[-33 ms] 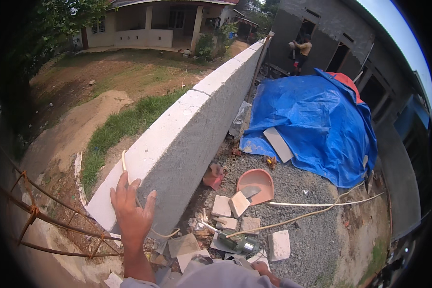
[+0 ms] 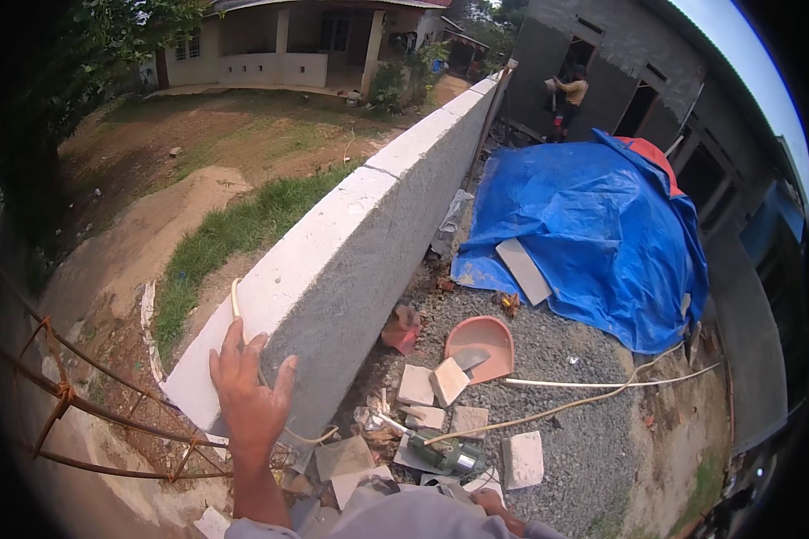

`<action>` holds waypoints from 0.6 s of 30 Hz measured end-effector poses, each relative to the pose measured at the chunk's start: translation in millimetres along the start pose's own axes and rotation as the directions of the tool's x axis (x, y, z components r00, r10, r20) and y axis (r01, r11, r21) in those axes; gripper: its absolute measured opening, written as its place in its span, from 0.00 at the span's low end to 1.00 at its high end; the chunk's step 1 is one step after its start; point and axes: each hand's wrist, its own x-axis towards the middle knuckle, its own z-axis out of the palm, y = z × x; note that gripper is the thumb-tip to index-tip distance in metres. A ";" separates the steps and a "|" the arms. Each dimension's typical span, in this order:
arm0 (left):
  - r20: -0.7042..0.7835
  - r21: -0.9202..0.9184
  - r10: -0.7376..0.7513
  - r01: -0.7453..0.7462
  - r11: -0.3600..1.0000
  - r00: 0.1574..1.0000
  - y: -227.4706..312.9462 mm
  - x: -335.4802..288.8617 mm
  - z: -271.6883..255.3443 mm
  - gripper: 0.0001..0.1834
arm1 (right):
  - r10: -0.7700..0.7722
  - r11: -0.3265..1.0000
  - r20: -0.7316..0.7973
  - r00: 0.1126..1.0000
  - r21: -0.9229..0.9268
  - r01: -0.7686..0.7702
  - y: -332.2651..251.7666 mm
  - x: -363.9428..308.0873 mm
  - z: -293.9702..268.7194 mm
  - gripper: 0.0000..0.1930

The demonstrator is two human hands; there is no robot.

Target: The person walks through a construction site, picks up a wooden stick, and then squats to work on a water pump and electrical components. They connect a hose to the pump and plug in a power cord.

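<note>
On the near end of a pale block wall (image 2: 333, 242) rests my left hand (image 2: 253, 395), its fingers spread. A thin cream hose (image 2: 235, 296) passes under those fingers and comes out beside the thumb, hanging down the wall's right side. At the lower edge, my right hand (image 2: 493, 503) shows only in part; its fingers are hidden. Close to it lies a green power tool (image 2: 454, 456) among broken pale blocks, one block (image 2: 523, 458) lying to its right. An orange basin (image 2: 499, 334) with a grey blade-like piece in it stands farther out on the gravel.
A blue tarp (image 2: 575, 234) covers a heap at the right, with a flat slab (image 2: 523, 269) on its edge. Rusty rebar (image 2: 90, 402) curves in from the left. A white pipe (image 2: 602, 383) crosses the gravel. Another person (image 2: 568, 99) stands by the grey building.
</note>
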 end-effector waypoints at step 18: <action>0.039 -0.015 -0.047 0.048 0.999 0.998 0.0 4.5 -2.0 0.26 | 0.013 0.999 -0.051 0.999 0.030 -0.011 -45.2 1.3 -15.1 0.21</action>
